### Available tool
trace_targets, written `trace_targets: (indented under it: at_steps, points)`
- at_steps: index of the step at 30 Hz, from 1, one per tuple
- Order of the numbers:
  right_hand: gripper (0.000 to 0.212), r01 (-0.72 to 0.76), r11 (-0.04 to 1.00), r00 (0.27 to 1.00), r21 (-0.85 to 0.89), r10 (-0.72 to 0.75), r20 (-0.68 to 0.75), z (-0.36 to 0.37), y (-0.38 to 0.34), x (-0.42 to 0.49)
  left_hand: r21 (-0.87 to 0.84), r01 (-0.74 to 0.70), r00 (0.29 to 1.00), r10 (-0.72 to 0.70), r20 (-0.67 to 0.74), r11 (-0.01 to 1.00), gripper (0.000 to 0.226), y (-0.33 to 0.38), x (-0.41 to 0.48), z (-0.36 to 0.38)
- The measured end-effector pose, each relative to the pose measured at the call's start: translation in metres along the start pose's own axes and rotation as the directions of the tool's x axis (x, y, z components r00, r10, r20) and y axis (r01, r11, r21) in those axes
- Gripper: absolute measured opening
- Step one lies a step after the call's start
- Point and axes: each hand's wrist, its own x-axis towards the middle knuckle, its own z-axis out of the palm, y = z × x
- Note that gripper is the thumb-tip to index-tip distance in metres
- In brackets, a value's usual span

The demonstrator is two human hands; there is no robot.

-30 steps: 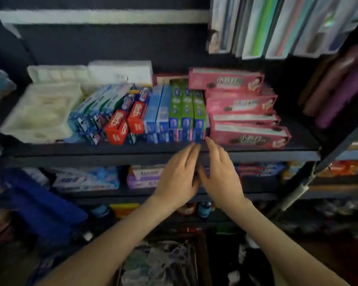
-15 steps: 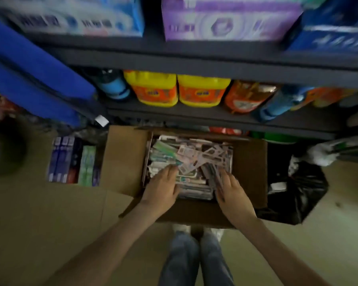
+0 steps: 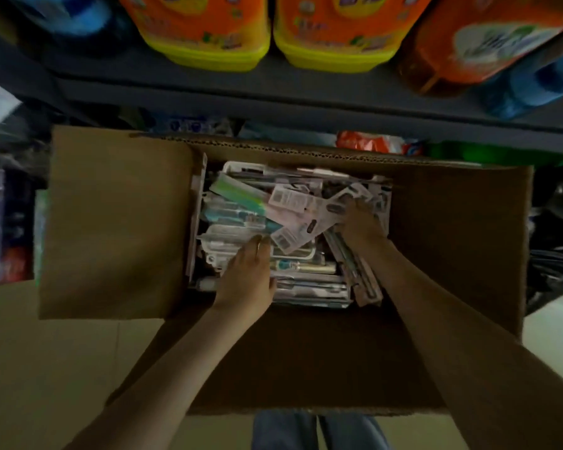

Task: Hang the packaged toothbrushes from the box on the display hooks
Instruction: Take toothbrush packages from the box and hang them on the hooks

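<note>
Moved: both grips further into the pile than half a second ago. Left grip (image 3: 247, 274): fingers straight, flat on packs, centre frame. Right grip (image 3: 359, 224): fingertips buried among packs, right of centre; closure not discernible. Packaged toothbrushes (image 3: 273, 203): heaped in open cardboard box (image 3: 117, 222) on floor (image 3: 46, 368), below shelf (image 3: 273, 92) of orange jugs (image 3: 202, 27).

Box (image 3: 117, 222) open, cardboard flaps spread. Packaged toothbrushes (image 3: 241, 203) piled loose inside. Left hand (image 3: 247, 277) flat on packs at box's near-left side, fingers (image 3: 257, 246) straight. Right hand (image 3: 359, 225) at box's right side, fingers dug among packs; grip unclear. Beyond box: shelf (image 3: 273, 92) with orange-yellow jugs (image 3: 205, 30).
</note>
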Motion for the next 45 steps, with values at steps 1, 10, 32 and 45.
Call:
trace_targets:
  at_steps: [1, 10, 32, 45]
  points:
    - [0.054, -0.021, 1.0, 0.999, -0.019, 0.022, 0.024, 0.001, -0.001, 0.011, -0.005, -0.013, 1.0, 0.013, -0.007, 1.0, 0.074, 0.003, 0.003, 0.002]
    - [0.036, 0.086, 0.994, 0.996, 0.06, -0.086, -0.012, 0.006, 0.001, -0.003, -0.053, -0.071, 0.995, 0.067, -0.068, 0.996, 0.07, 0.004, 0.003, -0.002]
    - [0.017, 0.253, 0.898, 0.811, 0.36, -0.4, 0.426, -0.01, -0.02, -0.065, 0.361, -0.273, 0.956, 0.292, 0.003, 0.892, 0.054, -0.016, -0.004, 0.002]
    - [0.09, 0.376, 0.904, 0.926, -0.206, -0.357, 0.122, 0.021, -0.023, -0.018, -0.284, 0.488, 0.859, -0.513, -0.012, 0.825, 0.051, -0.051, -0.009, 0.003]
